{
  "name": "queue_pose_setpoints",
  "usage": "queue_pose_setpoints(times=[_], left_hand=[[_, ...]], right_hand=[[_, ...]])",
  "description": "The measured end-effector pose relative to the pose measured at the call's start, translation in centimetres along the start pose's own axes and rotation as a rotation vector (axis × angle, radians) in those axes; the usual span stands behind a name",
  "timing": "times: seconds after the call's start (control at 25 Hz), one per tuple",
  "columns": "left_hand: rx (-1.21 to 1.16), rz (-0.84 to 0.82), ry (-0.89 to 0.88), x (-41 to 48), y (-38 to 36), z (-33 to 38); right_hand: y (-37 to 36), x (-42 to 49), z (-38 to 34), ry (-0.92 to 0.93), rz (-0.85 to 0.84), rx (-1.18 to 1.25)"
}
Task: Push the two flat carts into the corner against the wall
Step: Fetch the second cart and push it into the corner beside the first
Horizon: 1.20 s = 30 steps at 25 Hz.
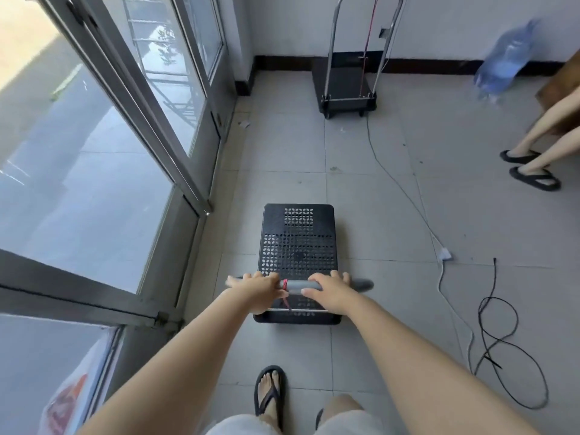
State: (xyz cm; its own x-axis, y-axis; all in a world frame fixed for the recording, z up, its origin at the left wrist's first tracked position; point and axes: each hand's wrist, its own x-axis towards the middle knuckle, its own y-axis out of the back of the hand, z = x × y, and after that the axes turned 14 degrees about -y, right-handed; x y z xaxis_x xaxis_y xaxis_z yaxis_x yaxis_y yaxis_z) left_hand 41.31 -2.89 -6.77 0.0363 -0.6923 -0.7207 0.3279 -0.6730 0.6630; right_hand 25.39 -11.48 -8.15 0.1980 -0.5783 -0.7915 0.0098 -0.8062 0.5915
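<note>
A black flat cart (298, 243) with a perforated deck stands on the tiled floor right in front of me. Its grey handle bar (296, 284) carries a red string. My left hand (259, 288) grips the bar's left part and my right hand (329, 288) grips its right part. A second black flat cart (346, 89) with an upright metal handle (364, 32) stands farther ahead, its far end against the back wall near the corner.
Glass doors with metal frames (150, 127) run along the left. White and black cables (489, 328) lie on the floor to the right. Another person's legs in sandals (530, 158) and a blue water bottle (505, 61) are at the far right.
</note>
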Motion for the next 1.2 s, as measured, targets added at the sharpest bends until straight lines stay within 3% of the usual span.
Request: queue_pose_setpoints(times=[0.48,0.72,1.0,1.2], left_hand=[[0.096,0.075,-0.044,13.1,16.2,-5.8],[0.006,0.102,-0.031,20.2,24.6,-7.7],[-0.002,0.116,-0.012,28.3,34.9,-12.8],[0.038,0.118,-0.028,35.1,43.0,-17.0]], right_hand=[[15.4,13.3,-8.5,0.048,0.01,-0.008],[24.7,21.2,-12.3,0.048,-0.088,-0.037],[33.9,28.2,-19.1,0.091,0.012,-0.155],[41.1,33.7,-25.2,0.005,0.075,-0.232]])
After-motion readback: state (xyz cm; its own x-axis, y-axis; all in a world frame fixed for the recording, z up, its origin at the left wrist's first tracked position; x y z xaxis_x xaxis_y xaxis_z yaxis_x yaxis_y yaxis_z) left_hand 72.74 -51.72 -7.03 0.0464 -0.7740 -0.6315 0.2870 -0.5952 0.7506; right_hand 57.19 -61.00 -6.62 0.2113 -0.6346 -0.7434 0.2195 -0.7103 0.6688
